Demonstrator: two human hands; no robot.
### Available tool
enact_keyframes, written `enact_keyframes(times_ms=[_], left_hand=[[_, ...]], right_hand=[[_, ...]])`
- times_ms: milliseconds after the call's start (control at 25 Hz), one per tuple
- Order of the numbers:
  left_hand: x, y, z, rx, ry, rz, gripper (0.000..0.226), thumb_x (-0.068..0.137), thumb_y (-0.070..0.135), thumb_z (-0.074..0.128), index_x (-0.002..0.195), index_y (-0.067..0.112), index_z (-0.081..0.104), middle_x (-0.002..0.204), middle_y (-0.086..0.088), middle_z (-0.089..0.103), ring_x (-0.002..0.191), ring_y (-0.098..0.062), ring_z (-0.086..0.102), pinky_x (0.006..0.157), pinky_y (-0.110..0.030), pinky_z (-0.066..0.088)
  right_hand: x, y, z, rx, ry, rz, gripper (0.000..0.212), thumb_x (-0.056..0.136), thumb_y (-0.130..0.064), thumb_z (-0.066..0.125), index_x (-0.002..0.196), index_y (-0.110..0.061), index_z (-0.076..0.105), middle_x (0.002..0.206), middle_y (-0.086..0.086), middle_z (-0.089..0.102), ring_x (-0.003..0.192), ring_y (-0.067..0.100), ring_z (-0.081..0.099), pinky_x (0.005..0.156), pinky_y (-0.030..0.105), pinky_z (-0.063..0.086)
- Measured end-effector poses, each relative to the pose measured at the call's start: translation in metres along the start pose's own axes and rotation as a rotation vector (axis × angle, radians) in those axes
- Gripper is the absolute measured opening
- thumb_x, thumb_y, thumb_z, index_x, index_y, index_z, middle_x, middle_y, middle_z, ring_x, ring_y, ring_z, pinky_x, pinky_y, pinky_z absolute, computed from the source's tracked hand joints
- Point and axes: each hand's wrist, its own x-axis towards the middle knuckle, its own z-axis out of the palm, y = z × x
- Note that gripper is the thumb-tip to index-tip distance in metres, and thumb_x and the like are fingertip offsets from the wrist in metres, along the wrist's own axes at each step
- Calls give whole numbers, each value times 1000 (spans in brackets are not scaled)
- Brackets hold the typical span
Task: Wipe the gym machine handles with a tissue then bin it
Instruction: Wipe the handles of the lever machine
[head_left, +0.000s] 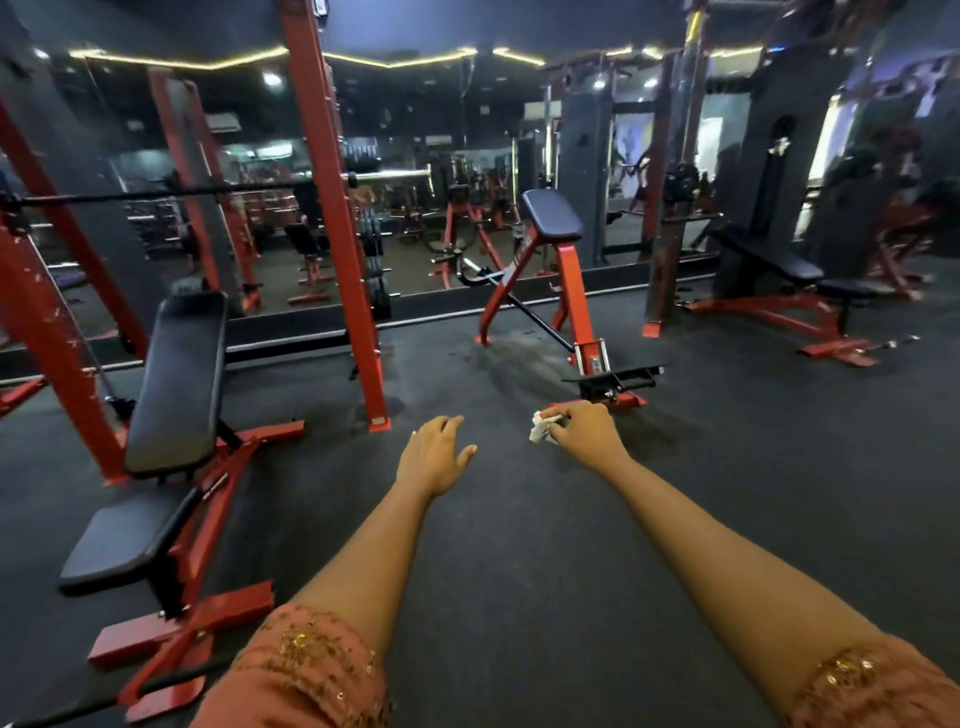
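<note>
Head view is showing the right grip (584, 434) pinching a crumpled white tissue (541, 428) between thumb and curled fingers, out over the dark rubber floor (519, 545), near the foot of a red T-bar row machine (569, 280). The left grip (435, 457) is hanging loose, fingers relaxed, holding nothing. By my reading, the tissue is travelling between stations, and no bin is showing. Next, the right grip is likely needing either to wrap the tissue round the machine's black handles (470, 275), farther left, or to seek a bin.
</note>
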Motion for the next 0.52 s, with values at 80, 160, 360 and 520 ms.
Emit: enact_keyframes(times_ms=[80, 160, 360, 520], left_hand=[[59, -21, 16, 39, -24, -36, 56, 94, 41, 45, 141, 13, 33, 142, -9, 40, 130, -27, 37, 109, -44, 29], [115, -39, 27, 68, -43, -53, 55, 95, 41, 44, 141, 12, 34, 140, -10, 42, 129, -29, 39, 109, -44, 30], [294, -95, 40, 127, -49, -69, 53, 96, 41, 40, 140, 12, 35, 137, -12, 44, 126, -30, 42, 106, -42, 33], [427, -123, 47, 129, -56, -59, 53, 96, 42, 39, 140, 11, 35, 138, -11, 44, 126, -29, 41, 105, -40, 34]], right_hand=[[66, 12, 29, 2, -7, -19, 21, 80, -6, 57, 90, -11, 75, 98, 7, 72, 95, 22, 65, 66, 12, 32], [127, 26, 54, -6, -28, -13, 22, 80, -8, 56, 92, -14, 74, 100, 5, 72, 96, 23, 64, 72, 16, 39], [306, 61, 107, -42, -56, -17, 24, 83, -13, 55, 99, -18, 72, 104, 4, 71, 100, 24, 62, 87, 33, 47], [428, 93, 131, -40, -23, -4, 23, 83, -15, 56, 99, -19, 72, 104, 2, 71, 102, 22, 62, 86, 31, 45]])
